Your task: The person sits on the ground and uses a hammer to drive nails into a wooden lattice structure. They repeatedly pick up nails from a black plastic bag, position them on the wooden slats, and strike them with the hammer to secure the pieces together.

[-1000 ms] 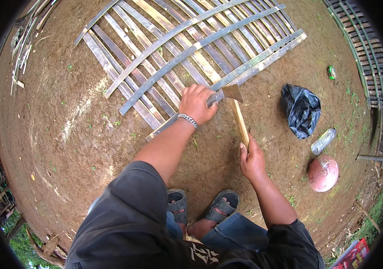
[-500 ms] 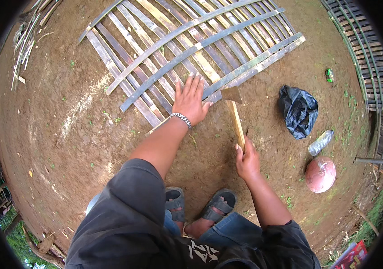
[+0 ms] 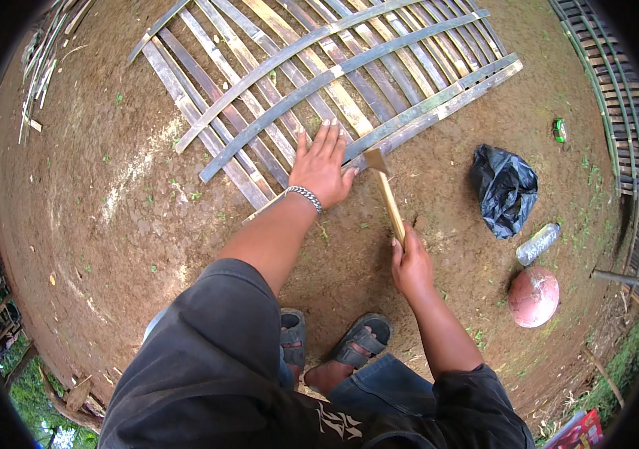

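A panel of wooden or bamboo slats [image 3: 344,69], crossed by curved-looking long strips, lies on the bare dirt in front of me. My left hand [image 3: 323,165] is pressed flat on the panel's near edge, fingers stretched out, a silver chain bracelet on its wrist. In my right hand [image 3: 411,263] is the pale wooden handle of a hatchet [image 3: 390,202]. Its dark metal head is up beside the panel's near long edge, just right of my left hand; whether it touches the strip I cannot tell.
To the right lie a black plastic bag [image 3: 505,191], a clear plastic bottle [image 3: 539,244], a round pink object [image 3: 534,298] and a small green item [image 3: 560,130]. Another slatted panel [image 3: 630,97] is at the far right. Thin sticks [image 3: 41,71] lie at the far left. My sandalled feet are below.
The hatchet's head has swung slightly left and turned, showing narrower now. My left hand stays on the panel. The whole view has shifted a little.
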Motion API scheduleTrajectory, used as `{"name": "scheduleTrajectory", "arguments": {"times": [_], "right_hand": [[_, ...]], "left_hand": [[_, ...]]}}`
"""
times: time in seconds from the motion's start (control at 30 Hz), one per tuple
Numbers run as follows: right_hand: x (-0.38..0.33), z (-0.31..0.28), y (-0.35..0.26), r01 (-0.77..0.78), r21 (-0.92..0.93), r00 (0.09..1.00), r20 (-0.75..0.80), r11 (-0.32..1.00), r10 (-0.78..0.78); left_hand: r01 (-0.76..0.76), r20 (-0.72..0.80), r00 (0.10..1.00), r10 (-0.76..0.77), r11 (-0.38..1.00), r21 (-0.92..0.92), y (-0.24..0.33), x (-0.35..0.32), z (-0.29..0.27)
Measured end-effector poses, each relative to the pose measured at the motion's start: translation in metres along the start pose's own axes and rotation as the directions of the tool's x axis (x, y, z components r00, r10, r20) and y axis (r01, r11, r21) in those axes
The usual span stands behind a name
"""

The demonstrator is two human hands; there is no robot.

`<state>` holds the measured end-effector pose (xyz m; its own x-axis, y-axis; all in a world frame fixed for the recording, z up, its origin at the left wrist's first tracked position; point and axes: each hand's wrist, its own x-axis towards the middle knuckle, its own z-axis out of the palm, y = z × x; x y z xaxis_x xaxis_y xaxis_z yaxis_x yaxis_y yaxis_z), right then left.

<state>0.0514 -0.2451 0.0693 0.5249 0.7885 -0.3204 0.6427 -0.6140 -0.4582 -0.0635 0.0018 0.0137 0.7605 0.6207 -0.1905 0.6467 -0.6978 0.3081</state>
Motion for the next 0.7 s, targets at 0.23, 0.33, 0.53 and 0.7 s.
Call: {"name": "scheduleTrajectory", "arguments": {"times": [0.23, 0.33, 0.53, 0.7], "right_hand": [[-0.007, 0.003, 0.003, 0.111, 0.142, 0.982, -0.165, 0.984, -0.087], [-0.002, 0.005, 0.003, 0.025, 0.075, 0.999, -0.032, 0.997, -0.023], [-0.01, 0.012, 0.008, 0.151, 0.166, 0.969, -0.222, 0.975, -0.113], [0.002, 0.005, 0.001, -0.026, 0.009, 0.999, 0.033, 1.0, 0.026]], "left_hand": [[-0.004, 0.01, 1.0, 0.003, 0.999, 0.044, 0.0, 0.0, 0.001], [0.003, 0.035, 0.999, -0.004, 1.0, 0.025, 0.001, 0.001, -0.001], [-0.002, 0.014, 1.0, 0.002, 1.0, 0.03, 0.0, -0.001, 0.0], [0.004, 0.016, 1.0, -0.005, 0.999, 0.031, 0.0, -0.001, 0.0]]}}
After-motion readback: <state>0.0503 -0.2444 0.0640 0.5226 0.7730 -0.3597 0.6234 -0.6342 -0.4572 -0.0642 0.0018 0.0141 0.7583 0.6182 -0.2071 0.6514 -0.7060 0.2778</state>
